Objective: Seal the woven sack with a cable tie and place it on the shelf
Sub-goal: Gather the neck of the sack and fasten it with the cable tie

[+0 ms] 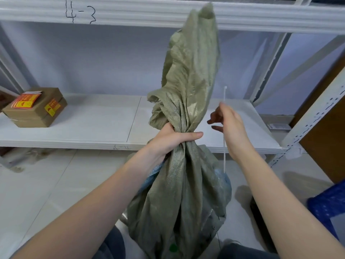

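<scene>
A grey-green woven sack stands on the floor between my knees, its loose top bunched and rising in front of the shelf. My left hand is closed around the gathered neck of the sack. My right hand is just right of the neck, apart from it, pinching a white cable tie that hangs upright, one end above the fingers and the other below the wrist. The tie is not around the sack. The white shelf lies directly behind the sack.
A brown cardboard box with yellow and red stickers sits at the shelf's left end. A perforated white upright stands at the right, with a brown panel behind it. A blue crate sits on the floor at right. An upper shelf beam spans above.
</scene>
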The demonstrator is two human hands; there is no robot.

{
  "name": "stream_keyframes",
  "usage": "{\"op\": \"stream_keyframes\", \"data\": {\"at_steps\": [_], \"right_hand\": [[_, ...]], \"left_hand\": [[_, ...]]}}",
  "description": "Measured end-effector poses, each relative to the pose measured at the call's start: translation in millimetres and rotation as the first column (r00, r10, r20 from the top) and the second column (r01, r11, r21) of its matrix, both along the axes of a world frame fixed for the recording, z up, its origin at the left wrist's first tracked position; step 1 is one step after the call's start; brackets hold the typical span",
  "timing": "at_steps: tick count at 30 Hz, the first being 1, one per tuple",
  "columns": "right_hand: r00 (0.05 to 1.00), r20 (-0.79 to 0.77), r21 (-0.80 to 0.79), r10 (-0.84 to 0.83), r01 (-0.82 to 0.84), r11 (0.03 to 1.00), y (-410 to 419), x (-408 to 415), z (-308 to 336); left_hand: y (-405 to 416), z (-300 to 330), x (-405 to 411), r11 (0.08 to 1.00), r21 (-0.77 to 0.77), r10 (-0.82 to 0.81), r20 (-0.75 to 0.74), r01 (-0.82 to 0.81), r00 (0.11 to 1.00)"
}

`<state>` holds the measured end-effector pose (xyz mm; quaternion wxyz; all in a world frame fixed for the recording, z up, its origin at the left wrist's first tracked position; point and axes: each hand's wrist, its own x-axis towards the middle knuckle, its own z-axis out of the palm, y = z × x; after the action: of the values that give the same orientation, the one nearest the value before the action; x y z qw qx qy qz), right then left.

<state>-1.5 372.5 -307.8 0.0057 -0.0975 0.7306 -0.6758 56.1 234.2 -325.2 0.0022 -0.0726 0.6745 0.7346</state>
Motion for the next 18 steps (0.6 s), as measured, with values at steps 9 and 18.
{"op": "stream_keyframes", "data": {"at_steps": [9,18], "right_hand": [[0.944,-0.272,0.087,-0.184,0.215,0.973,14,-7,-3],[0.873,-0.348,-0.024,-0.342,0.357,0.934,23,-8,-1]], "left_hand": [[13,-3,1,0.976,-0.121,0.172,-0.087,-0.181,0.981],[6,-2,2,0.982,-0.057,0.174,-0.069,-0.178,0.982]]}}
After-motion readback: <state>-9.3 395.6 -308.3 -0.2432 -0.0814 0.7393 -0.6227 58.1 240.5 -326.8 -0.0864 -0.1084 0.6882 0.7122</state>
